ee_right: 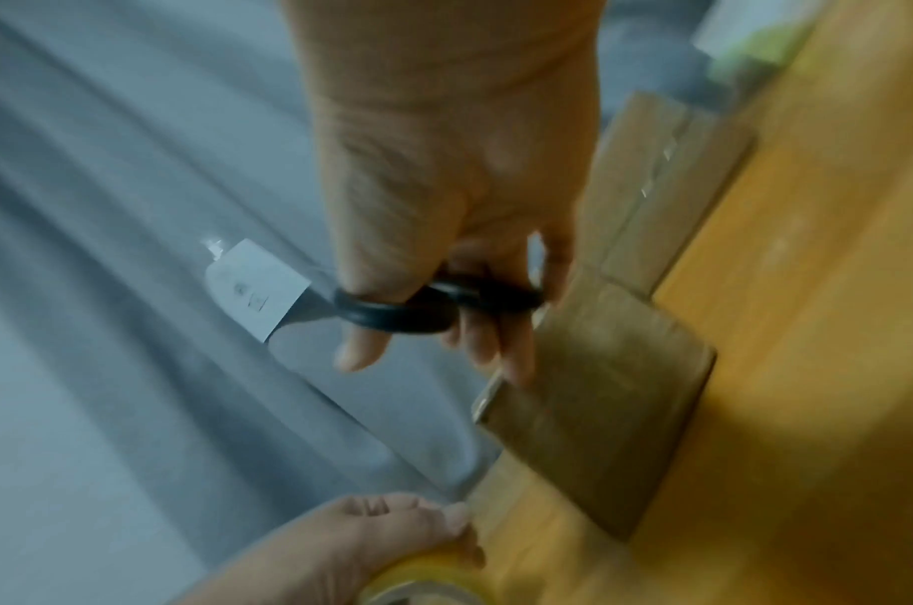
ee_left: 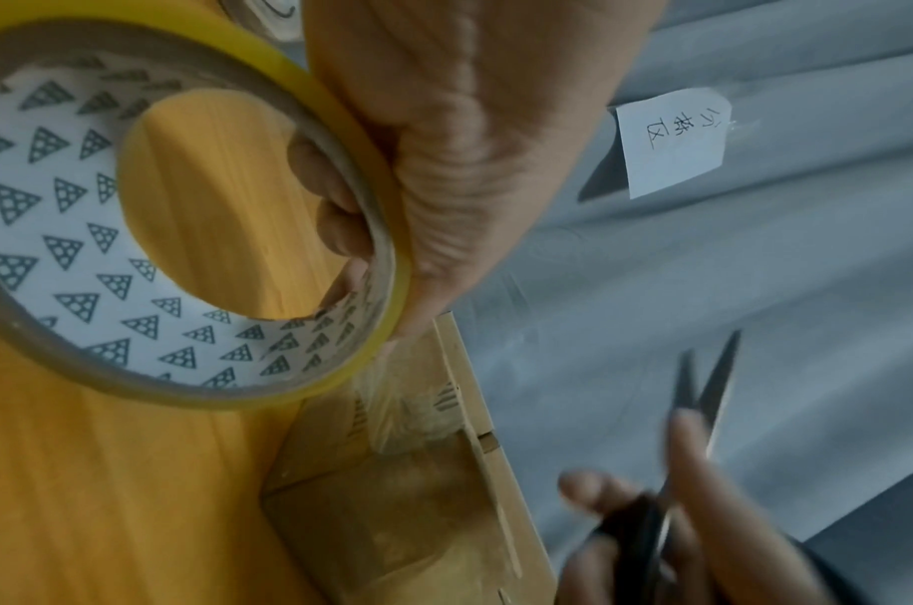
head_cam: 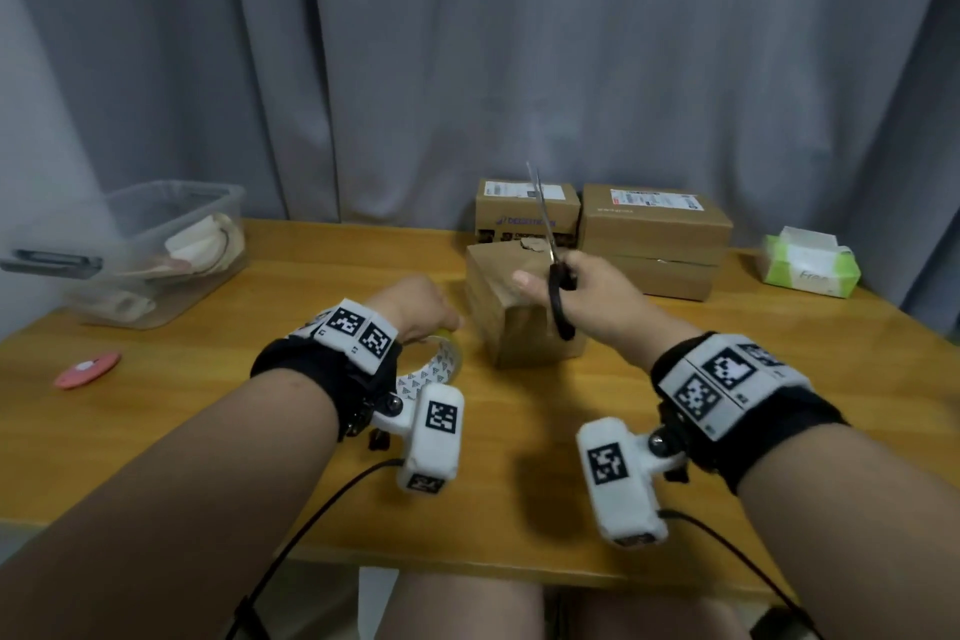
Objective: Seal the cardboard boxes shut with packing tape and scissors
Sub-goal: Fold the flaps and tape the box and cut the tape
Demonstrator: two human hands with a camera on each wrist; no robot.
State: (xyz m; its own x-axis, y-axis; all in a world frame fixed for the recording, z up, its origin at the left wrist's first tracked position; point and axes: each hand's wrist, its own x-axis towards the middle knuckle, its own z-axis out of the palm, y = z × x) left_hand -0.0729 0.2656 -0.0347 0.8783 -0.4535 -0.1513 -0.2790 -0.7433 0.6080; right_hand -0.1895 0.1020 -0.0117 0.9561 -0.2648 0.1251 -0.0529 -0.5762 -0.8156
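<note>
a green tissue pack [head_cam: 809, 265] at the table's far right carried the word "free". a small white paper note [ee_left: 669, 141] stuck on the grey curtain [head_cam: 467, 68] bore handwritten characters, legible in the left wrist view. the rear left box [head_cam: 525, 211] showed a white shipping label and a blue printed brand too blurred to read; the rear right box [head_cam: 652, 239] also had a white label with unreadable print. the tape roll [ee_left: 195, 229] had a white inner core printed with grey triangles.

the left hand [head_cam: 415, 307] gripped the tape roll, thumb outside the yellow edge and fingertips [ee_left: 335, 229] curled inside the core, just left of the near box [head_cam: 519, 312]. a strip of clear tape ran from the roll onto that box. the right hand [head_cam: 587, 296] held the scissors [head_cam: 550, 255] with digits through the black handle loops, blades slightly parted and pointing up above the near box, which stood mid-table on the wooden table [head_cam: 208, 431], in front of the 2 rear boxes.
</note>
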